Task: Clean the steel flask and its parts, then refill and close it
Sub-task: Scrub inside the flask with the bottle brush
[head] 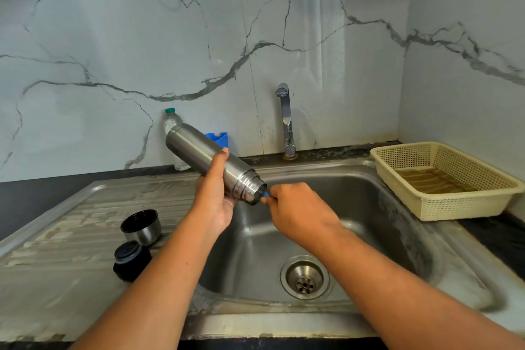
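The flask (204,155) hangs tilted over the sink's (355,207) left edge, mouth pointing down into the basin. Of the hands, the left hand (216,196) wraps its body; the right hand (298,210) pinches a blue handle (266,194) at the mouth, probably a brush. To scrub well, hold the flask steady with its mouth low so dirt drains, and twist the brush to full depth. Cup (141,226) and stopper (132,260) sit left of the sink.

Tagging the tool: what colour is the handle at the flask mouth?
Blue handle, gripped by the right hand at the flask mouth; head view shows it best.
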Demonstrator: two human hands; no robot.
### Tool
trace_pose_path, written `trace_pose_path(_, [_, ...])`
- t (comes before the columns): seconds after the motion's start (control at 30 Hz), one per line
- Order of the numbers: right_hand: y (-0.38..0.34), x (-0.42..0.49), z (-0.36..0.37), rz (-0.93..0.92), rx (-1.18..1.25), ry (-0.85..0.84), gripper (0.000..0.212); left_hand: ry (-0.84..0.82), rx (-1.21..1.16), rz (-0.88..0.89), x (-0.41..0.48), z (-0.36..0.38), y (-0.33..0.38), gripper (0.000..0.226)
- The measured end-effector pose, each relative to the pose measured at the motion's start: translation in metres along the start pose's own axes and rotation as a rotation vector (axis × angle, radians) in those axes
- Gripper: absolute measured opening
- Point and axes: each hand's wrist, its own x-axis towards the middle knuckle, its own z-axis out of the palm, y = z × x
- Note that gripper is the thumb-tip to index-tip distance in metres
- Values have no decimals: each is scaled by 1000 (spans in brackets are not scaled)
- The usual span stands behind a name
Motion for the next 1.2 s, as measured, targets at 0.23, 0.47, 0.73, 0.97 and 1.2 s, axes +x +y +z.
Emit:
trace_pose_path(0.23, [9, -8, -12, -52, 146, -86, 40, 24, -90, 37, 1, -6, 10, 57])
trace_pose_path(0.47, [7, -4, -6, -28, 283, -76, 28, -51, -9, 5, -3, 0, -2, 63])
trace_pose_path(0.73, [10, -4, -16, -86, 248, -79, 32, -36, -27, 46, 0, -5, 6, 54])
trace_pose_path(0.97, [14, -3, -15, -46, 353, -122, 36, 9, -42, 75, 6, -12, 9, 52])
trace_pose_path(1.2, [16, -1, -13, -34, 453, -137, 36, -11, -10, 90, 4, -7, 8, 52])
